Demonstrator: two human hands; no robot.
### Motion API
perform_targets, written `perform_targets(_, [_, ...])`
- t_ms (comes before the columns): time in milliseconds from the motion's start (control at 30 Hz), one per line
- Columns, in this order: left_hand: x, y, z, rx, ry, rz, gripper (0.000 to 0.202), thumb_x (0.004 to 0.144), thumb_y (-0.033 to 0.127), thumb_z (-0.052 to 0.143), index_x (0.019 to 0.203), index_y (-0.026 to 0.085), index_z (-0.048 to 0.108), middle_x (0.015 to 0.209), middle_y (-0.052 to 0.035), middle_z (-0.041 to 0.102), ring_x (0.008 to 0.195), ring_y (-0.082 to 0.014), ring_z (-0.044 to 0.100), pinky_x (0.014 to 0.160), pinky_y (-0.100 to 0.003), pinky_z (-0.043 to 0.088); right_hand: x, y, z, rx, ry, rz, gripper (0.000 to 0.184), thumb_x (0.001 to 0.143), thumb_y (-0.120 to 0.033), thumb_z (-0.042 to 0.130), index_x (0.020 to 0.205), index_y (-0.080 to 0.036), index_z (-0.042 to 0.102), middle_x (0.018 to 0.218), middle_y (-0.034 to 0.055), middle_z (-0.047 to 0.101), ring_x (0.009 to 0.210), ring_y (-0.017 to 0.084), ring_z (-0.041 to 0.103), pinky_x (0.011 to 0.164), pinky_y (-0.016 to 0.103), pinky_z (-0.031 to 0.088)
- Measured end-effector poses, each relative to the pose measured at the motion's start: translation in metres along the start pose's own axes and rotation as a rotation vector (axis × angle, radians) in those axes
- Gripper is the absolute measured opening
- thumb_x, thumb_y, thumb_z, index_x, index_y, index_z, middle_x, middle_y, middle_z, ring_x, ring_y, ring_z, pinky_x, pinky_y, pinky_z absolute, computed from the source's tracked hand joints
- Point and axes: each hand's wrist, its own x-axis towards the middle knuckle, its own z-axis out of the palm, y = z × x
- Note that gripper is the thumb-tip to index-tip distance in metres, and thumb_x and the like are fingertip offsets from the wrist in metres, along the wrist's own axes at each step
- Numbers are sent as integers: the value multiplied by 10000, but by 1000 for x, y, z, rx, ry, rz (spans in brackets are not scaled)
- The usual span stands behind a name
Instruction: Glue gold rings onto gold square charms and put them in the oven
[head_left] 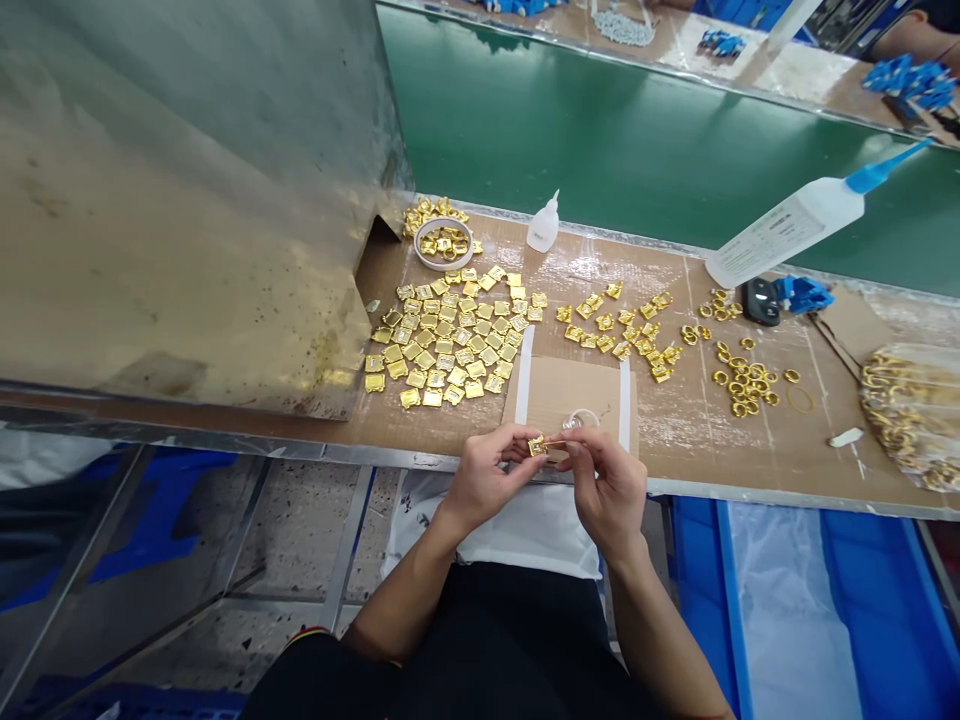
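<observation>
My left hand [486, 472] pinches a small gold square charm [537, 446] at the near edge of the worktable [697, 440]. My right hand [606, 478] is closed on a thin stick whose tip touches the charm. Both hands hover over a cardboard pad [559, 388] with white tape strips. A small clear ring-shaped lid [582, 418] lies on the pad just beyond my fingers. Several gold square charms [450, 335] are spread out to the left of the pad.
A white dish of gold pieces [444, 243] and a small glue bottle [544, 224] stand at the back. A large squeeze bottle [795, 222] lies at right. Gold rings [746, 380], more charms [622, 325], a bag of rings [911, 410], a metal panel [180, 200], a green belt [615, 130].
</observation>
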Motion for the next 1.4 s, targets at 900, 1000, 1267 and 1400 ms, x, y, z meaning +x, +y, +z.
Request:
perform_targets(900, [1,0,0,44,-13,53,187,927,322,731,1029,165,742,866,-58,818,717,-173,794,679,-253,674,-1,-2,-5,-140,-62,-102,210,1038,-146,482,992,-249,659,807,16,739,593,138,712,542,226,583])
perform_targets(1000, [0,-1,0,51,-12,59,190,929,322,730,1034,165,744,849,-59,810,705,-175,786,677,-264,673,0,-1,-4,-145,-53,-119,212,1031,-138,492,992,-250,667,832,26,753,616,145,719,553,229,589])
perform_targets(1267, [0,-2,-1,77,-13,69,163,916,276,727,1036,170,751,853,-52,807,713,-170,778,695,-261,667,0,-1,-5,-175,-62,-133,223,1037,-155,499,982,-253,692,851,33,767,683,154,744,578,226,595])
perform_targets(1400, [0,-1,-1,79,-14,78,159,922,274,726,1037,167,747,849,-54,803,713,-170,776,695,-261,666,0,-1,-5,-163,-60,-135,222,1033,-148,505,983,-250,695,852,33,767,675,150,740,575,223,594])
